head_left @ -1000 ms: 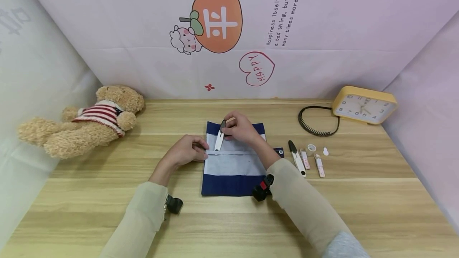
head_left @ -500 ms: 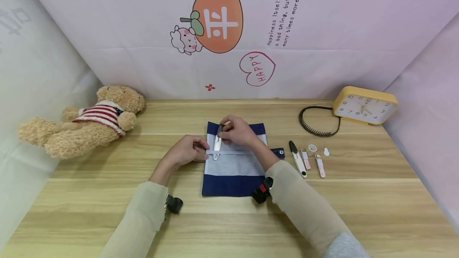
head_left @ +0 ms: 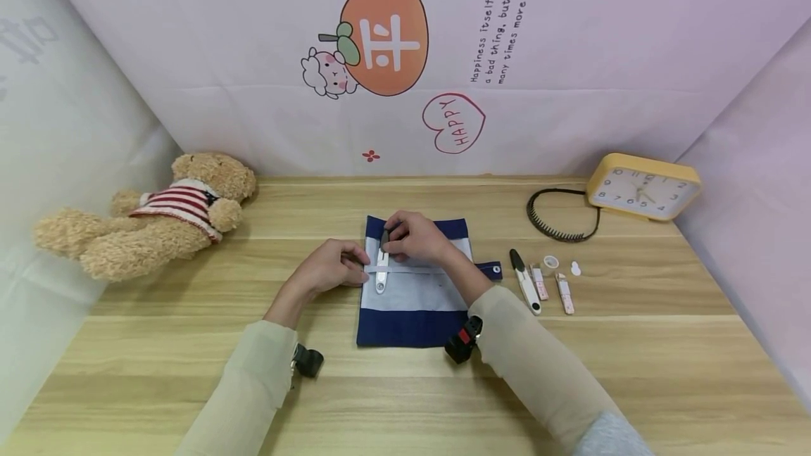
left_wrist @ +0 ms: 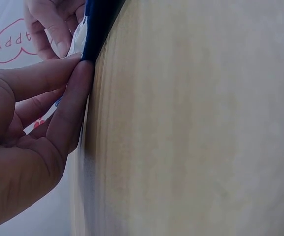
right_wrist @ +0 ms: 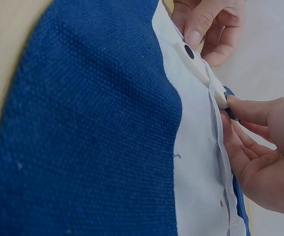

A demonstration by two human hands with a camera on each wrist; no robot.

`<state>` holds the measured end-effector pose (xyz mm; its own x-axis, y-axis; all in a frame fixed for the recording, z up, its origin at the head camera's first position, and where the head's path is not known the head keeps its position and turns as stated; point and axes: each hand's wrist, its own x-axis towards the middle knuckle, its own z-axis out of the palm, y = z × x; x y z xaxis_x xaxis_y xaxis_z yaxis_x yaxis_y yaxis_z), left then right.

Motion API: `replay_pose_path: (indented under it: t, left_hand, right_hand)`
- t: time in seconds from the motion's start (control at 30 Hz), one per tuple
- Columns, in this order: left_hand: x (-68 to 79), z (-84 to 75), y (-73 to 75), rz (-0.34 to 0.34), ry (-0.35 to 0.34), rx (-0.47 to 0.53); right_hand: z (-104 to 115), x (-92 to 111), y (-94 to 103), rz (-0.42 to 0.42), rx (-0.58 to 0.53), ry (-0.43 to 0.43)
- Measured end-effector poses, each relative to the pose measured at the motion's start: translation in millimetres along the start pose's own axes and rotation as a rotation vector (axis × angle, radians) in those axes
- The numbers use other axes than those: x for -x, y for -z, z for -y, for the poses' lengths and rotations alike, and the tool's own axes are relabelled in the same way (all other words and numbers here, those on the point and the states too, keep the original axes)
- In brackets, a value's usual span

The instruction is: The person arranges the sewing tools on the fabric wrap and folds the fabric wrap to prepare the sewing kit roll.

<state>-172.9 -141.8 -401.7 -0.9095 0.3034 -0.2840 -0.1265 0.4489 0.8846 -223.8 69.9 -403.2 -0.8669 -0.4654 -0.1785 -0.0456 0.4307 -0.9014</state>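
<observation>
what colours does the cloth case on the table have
The cloth case is blue with a whitish middle; the right wrist view shows it best.

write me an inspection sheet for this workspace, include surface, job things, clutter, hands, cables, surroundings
Surface: wood-grain table
Job's things: navy-and-white case lies open; black-and-white tool passes under its band
Clutter: second black-and-white tool, two pink-and-white pieces, small white disc, small white piece, black toothed hoop
Hands: left hand pinches the case edge; right hand pinches the tool's dark end
Cables: nothing seen
Surroundings: teddy bear at left, yellow clock at right, printed white backdrop
</observation>
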Motion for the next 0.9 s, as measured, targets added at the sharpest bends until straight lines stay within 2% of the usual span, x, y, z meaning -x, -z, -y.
replay_pose_path:
  t: [0.6, 0.9]
  left_hand:
    - [0.1, -1.1, 0.0, 0.019, -0.013, 0.003]
    - [-0.4, -2.0, 0.4, 0.026, -0.017, 0.023]
  right_hand:
    - [1.3, 5.3, -1.4, 0.087, 0.071, -0.008]
    - [-2.1, 6.0, -1.1, 0.06, 0.05, -0.001]
